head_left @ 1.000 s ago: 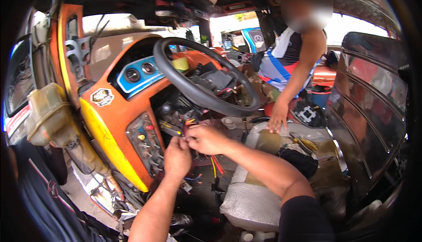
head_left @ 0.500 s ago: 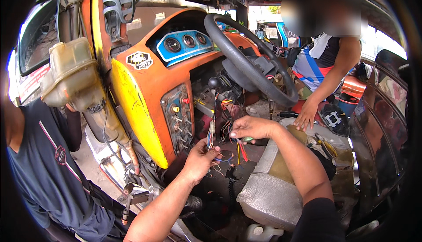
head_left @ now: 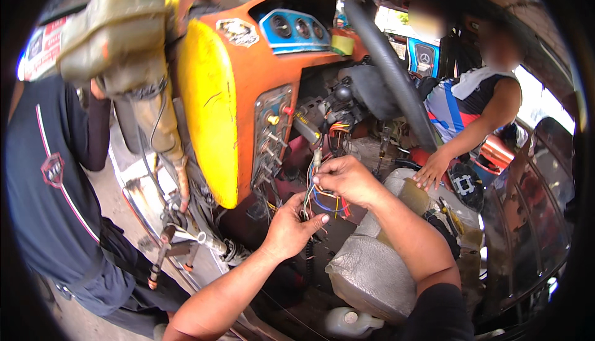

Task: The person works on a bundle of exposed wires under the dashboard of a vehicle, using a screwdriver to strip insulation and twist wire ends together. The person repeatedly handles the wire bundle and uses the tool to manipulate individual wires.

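Below the dashboard hangs a bundle of thin coloured wires (head_left: 309, 192), with white, green and blue strands showing. My left hand (head_left: 290, 226) has its thumb and fingers closed around the lower part of the bundle. Just above and to the right, my right hand (head_left: 349, 181) pinches the wires between thumb and fingertips. A blue wire loops out beneath my right hand, and red wire ends (head_left: 346, 209) hang beside it. The bundle runs up to a pale connector (head_left: 318, 155). My fingers partly hide the wires, and whether my right palm holds anything else cannot be seen.
The orange dashboard (head_left: 260, 62) carries a switch panel (head_left: 271, 136). A black steering wheel (head_left: 390, 68) stands above right. A silver-covered seat (head_left: 372, 273) lies at right, with another person's hand (head_left: 434, 169) resting on it. A second person (head_left: 56, 180) stands left; a white jug (head_left: 352, 322) sits below.
My right hand has moved left and slightly down to the wires near my left hand. The green item seen in it before no longer shows. The whole view has shifted.
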Demonstrator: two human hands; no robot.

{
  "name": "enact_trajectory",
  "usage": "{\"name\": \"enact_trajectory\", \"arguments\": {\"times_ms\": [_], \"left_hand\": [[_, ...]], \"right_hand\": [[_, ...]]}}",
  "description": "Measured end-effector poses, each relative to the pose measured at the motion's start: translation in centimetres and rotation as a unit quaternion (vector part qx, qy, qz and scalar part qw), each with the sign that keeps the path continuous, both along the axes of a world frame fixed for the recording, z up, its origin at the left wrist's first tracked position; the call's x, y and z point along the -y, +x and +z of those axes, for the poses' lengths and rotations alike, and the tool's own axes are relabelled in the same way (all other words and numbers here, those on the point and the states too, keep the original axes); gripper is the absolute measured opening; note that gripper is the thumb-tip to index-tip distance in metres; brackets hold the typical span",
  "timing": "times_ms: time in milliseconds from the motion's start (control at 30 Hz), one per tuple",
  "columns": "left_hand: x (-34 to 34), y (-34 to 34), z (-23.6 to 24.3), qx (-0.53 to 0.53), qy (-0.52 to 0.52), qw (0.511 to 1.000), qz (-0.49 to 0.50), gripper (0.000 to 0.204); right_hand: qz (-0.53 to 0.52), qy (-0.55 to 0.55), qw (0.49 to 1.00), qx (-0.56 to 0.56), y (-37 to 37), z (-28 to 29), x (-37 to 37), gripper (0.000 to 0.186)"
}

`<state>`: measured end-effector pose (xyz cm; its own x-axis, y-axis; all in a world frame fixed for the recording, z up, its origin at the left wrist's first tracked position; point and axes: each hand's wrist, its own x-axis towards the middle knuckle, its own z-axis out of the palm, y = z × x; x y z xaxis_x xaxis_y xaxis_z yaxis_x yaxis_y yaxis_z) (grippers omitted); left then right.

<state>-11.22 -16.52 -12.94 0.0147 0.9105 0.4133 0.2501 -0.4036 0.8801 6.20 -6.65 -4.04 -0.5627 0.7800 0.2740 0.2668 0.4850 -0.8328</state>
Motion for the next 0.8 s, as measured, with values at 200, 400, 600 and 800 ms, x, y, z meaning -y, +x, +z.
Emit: {"name": "enact_trajectory", "arguments": {"times_ms": [200, 400, 600, 800], "left_hand": [[-0.9, -4.4, -0.6, 0.19, -0.092, 0.976, -0.047, 0.05], [-6.5, 0.9, 2.6, 0.245, -0.115, 0.953, -0.136, 0.03], [-8.3, 4.5, 4.0, 0.265, -0.132, 0.948, -0.114, 0.016], [-7.9, 2.8, 3.7, 0.17, -0.101, 0.977, -0.084, 0.019]], "right_hand": [[0.019, -0.192, 0.978, -0.078, 0.4, -0.9, -0.3, 0.023], [0.037, -0.121, 0.989, -0.071, 4.4, -3.1, -2.4, 0.024], [0.157, -0.108, 0.981, -0.045, 8.1, -2.2, -5.0, 0.021], [0.132, -0.137, 0.981, -0.041, 7.5, -2.4, -4.8, 0.019]]}}
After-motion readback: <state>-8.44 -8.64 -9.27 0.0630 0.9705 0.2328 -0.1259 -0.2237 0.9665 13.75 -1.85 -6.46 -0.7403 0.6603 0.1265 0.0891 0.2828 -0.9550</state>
